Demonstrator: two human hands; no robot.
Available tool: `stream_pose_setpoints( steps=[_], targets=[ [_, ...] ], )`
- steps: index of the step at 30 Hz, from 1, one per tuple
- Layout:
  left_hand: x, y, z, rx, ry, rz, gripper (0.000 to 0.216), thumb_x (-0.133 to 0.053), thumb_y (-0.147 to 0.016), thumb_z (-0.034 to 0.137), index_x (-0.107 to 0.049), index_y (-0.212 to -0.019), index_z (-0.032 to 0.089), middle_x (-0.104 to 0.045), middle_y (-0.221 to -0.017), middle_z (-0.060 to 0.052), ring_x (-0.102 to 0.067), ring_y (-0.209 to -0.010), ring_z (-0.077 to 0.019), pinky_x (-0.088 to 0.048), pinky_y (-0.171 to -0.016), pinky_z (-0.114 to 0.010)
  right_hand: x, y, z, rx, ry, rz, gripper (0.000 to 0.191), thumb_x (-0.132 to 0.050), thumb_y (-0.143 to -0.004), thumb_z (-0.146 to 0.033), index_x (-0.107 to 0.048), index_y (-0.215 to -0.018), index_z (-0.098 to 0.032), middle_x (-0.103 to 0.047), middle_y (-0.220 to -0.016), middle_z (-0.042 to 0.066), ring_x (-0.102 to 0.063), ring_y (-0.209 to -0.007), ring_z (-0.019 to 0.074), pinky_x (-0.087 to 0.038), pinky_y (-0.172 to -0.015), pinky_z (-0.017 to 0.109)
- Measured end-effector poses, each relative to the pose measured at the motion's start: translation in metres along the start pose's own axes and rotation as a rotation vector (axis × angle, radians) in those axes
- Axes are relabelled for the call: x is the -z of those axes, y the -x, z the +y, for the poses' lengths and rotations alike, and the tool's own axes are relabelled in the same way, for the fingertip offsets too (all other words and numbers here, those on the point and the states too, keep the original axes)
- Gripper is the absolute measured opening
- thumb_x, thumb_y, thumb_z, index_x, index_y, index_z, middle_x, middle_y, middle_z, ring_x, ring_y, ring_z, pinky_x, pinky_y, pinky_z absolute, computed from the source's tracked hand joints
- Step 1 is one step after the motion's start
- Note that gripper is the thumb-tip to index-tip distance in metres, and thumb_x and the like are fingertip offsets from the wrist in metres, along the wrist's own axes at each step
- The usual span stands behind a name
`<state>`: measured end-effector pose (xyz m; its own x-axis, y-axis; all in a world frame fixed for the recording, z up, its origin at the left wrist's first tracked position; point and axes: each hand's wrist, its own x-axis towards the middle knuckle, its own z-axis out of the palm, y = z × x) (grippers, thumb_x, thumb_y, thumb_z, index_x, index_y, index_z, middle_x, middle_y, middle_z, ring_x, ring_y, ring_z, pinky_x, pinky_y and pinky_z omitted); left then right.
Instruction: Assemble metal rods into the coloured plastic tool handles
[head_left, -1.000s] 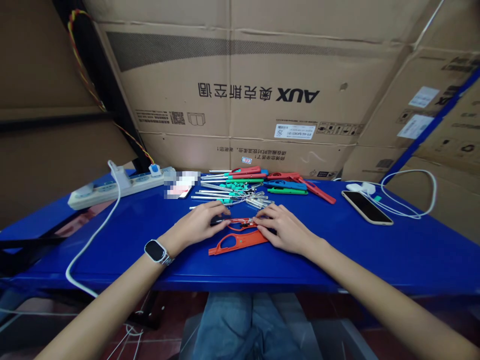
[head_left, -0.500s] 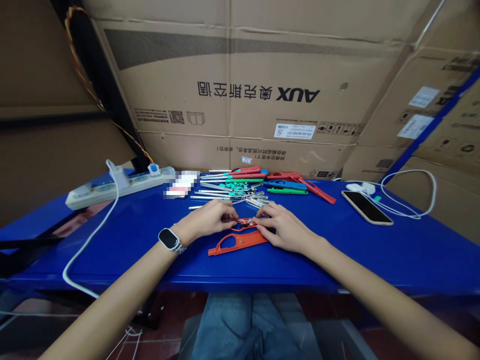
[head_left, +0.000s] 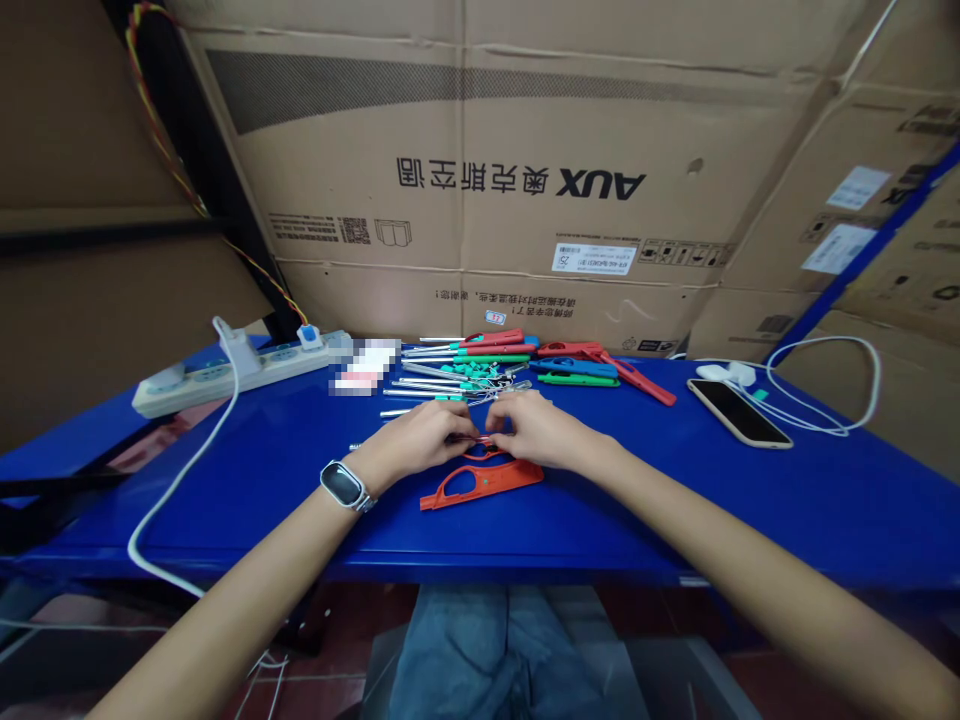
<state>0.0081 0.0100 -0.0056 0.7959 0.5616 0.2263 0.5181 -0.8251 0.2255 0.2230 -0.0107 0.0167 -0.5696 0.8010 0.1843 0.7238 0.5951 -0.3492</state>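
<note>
My left hand [head_left: 420, 440] and my right hand [head_left: 536, 428] meet over the blue table [head_left: 675, 500], fingertips pinched together on a small red plastic part [head_left: 484, 441] between them. Just in front of the hands lies an orange-red handle shell [head_left: 480, 483] flat on the table. A smartwatch [head_left: 341, 484] sits on my left wrist. What the part carries inside is hidden by my fingers.
Behind the hands lies a heap of metal rods, green caps and red, blue and green handle shells [head_left: 517, 362]. A white power strip [head_left: 232, 368] with a cable is at the back left, a phone [head_left: 739, 412] with a white cable at the right. Cardboard boxes [head_left: 525, 170] wall the back.
Both hands have drawn closer together and lifted slightly off the table, the right hand moving left, closing in on the small red part. The orange-red shell stays in place.
</note>
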Motion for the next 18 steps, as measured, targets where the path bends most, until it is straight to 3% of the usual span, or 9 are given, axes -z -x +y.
stream_pose_setpoints(
  steps=[5, 11, 18],
  targets=[
    [0.000, 0.002, 0.002, -0.010, -0.035, 0.013, 0.018, -0.058, -0.094, 0.020, -0.074, -0.100, 0.019, -0.066, -0.094, -0.006, -0.065, -0.080, -0.0171, -0.047, -0.072, -0.026, -0.001, -0.012, 0.001, -0.058, -0.021, -0.105, 0.007, -0.068, -0.080, -0.013, -0.073, -0.076, -0.015, -0.066, -0.065, 0.001, -0.056, -0.059, 0.0108, -0.035, -0.059, 0.022],
    [0.000, 0.000, 0.000, 0.038, 0.116, 0.014, 0.014, -0.063, -0.090, 0.023, -0.075, -0.095, 0.018, -0.068, -0.092, -0.005, -0.066, -0.079, -0.0165, -0.049, -0.073, -0.025, -0.005, -0.006, 0.006, 0.122, 0.127, -0.050, 0.010, -0.063, -0.088, -0.016, -0.072, -0.085, -0.015, -0.068, -0.088, 0.007, -0.060, -0.079, 0.0161, -0.040, -0.070, 0.026],
    [0.000, 0.000, -0.002, 0.011, 0.091, 0.020, 0.016, -0.059, -0.092, 0.018, -0.075, -0.097, 0.018, -0.067, -0.093, -0.006, -0.066, -0.081, -0.0170, -0.047, -0.076, -0.026, -0.005, -0.002, 0.000, 0.165, 0.296, -0.099, 0.018, -0.053, -0.095, -0.018, -0.070, -0.094, -0.014, -0.066, -0.095, 0.010, -0.061, -0.076, 0.0172, -0.039, -0.067, 0.028]
  ],
)
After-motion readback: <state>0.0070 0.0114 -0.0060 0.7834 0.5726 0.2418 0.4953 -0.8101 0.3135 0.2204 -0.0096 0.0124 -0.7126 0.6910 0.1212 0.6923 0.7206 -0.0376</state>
